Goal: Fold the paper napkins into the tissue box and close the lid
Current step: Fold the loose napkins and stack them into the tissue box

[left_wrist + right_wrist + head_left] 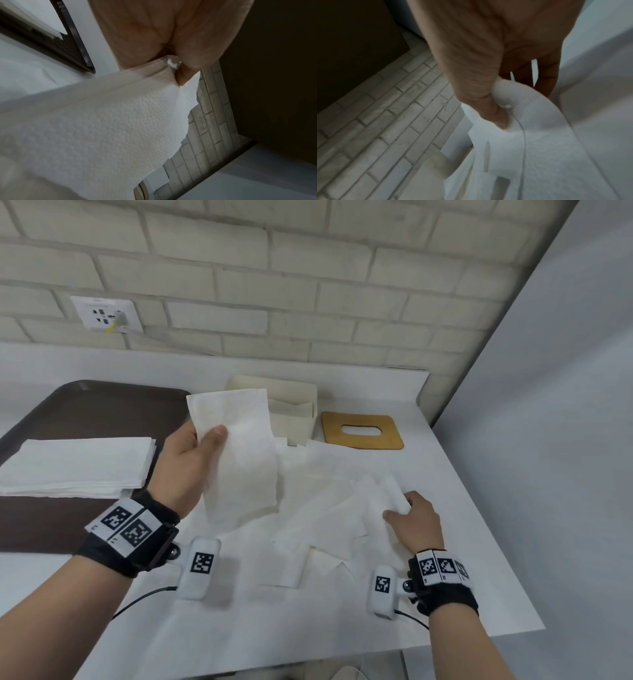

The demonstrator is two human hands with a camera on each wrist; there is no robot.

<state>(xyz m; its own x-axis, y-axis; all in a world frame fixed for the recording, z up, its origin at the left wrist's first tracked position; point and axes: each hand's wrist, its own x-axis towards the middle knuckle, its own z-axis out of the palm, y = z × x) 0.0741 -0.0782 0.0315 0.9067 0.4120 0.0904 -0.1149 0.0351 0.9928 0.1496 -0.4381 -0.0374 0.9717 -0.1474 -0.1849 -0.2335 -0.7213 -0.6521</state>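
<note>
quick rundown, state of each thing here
tissue box: open, napkins inside
wooden lid: off, flat on the counter right of the box
held napkin: folded, lifted, pinched by left hand
loose napkins: spread on the counter, right hand pinching one
napkin stack: neat, on the brown tray

White counter [445, 542]: brown tray [85, 405], tissue box [294, 419], wooden lid [361, 431], loose napkins [325, 518].
</note>
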